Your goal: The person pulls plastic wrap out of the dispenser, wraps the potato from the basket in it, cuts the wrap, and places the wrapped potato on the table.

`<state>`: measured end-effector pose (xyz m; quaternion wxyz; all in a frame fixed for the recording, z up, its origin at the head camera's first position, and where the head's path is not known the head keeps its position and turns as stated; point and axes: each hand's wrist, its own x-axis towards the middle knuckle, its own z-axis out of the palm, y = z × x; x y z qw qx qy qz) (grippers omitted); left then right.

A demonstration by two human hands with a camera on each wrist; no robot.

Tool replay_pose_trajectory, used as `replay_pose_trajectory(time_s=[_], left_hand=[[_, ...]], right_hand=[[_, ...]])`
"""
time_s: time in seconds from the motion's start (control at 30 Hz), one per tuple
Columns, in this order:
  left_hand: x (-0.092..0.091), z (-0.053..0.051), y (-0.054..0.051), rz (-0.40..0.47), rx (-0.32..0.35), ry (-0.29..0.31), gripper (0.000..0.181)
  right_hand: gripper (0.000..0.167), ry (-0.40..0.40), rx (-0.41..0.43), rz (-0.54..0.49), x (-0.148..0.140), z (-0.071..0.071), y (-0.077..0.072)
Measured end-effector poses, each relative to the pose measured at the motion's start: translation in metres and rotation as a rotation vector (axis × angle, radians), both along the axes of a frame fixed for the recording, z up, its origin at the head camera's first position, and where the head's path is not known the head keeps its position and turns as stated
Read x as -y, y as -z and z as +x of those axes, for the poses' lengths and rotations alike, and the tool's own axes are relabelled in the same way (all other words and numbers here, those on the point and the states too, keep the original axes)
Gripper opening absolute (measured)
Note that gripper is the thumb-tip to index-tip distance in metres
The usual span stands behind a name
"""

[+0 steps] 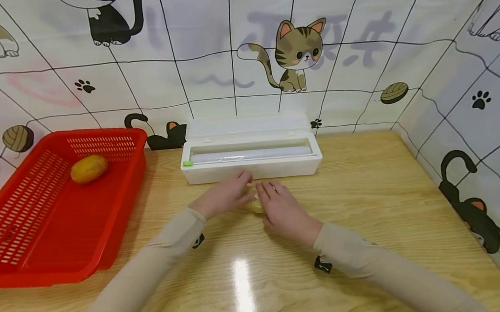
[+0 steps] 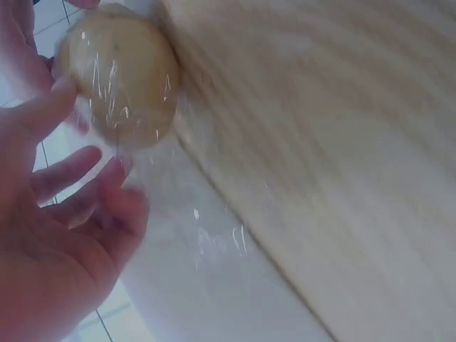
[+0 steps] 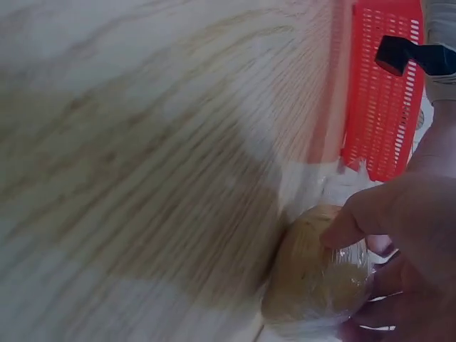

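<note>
At the left of the head view, one yellow potato lies in the red basket. Near the centre, my left hand bends its fingers beside the film-wrapped potato, just in front of the white box; whether these fingers pinch the clear film, I cannot tell. Slightly to the right, my right hand holds the film-wrapped potato, with the thumb against it. For smooth wrapping, I judge, I should grip gently, draw the loose part tight, and press the creases flat without tearing.
</note>
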<state>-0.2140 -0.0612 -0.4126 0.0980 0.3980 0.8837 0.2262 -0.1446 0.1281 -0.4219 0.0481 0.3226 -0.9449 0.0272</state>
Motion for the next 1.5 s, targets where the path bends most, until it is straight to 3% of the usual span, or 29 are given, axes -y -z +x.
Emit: replay_pose_trajectory(time_s=[0.13, 0.23, 0.37, 0.47, 0.6, 0.73, 0.93, 1.1, 1.23, 1.37, 1.5], left_hand=[[0.017, -0.003, -0.002, -0.143, -0.031, -0.048, 0.046], [0.027, -0.005, -0.001, -0.212, -0.032, -0.069, 0.043], [0.034, -0.005, 0.003, -0.17, 0.015, -0.069, 0.036], [0.035, -0.001, 0.006, -0.112, 0.111, -0.093, 0.04], [0.035, 0.006, 0.009, -0.12, 0.211, -0.133, 0.045], [0.034, 0.011, 0.007, -0.174, 0.223, -0.126, 0.054], [0.026, 0.01, -0.001, -0.168, 0.22, -0.094, 0.042], [0.015, 0.013, -0.003, -0.188, 0.217, -0.098, 0.033], [0.007, 0.022, 0.0, -0.207, 0.145, -0.093, 0.029], [-0.001, 0.032, 0.0, -0.292, -0.037, -0.101, 0.02], [-0.006, 0.041, -0.001, -0.372, -0.206, -0.132, 0.022]], right_hand=[[0.073, 0.023, 0.058, -0.005, 0.002, -0.001, -0.003], [0.078, 0.032, 0.094, -0.031, 0.002, -0.003, -0.003], [0.073, 0.038, 0.056, -0.069, 0.004, -0.008, 0.001], [0.06, 0.034, 0.013, -0.052, 0.006, -0.011, 0.005], [0.065, 0.007, 0.031, 0.005, 0.006, -0.012, 0.006], [0.068, -0.056, 0.052, -0.011, 0.0, -0.016, 0.008], [0.064, -0.17, 0.048, -0.052, -0.007, -0.025, 0.012], [0.066, -0.177, 0.081, -0.058, -0.009, -0.029, 0.01], [0.062, -0.159, 0.088, -0.057, -0.009, -0.03, 0.007], [0.061, -0.159, 0.116, -0.07, -0.01, -0.031, 0.007], [0.064, -0.159, 0.15, -0.058, -0.009, -0.033, 0.007]])
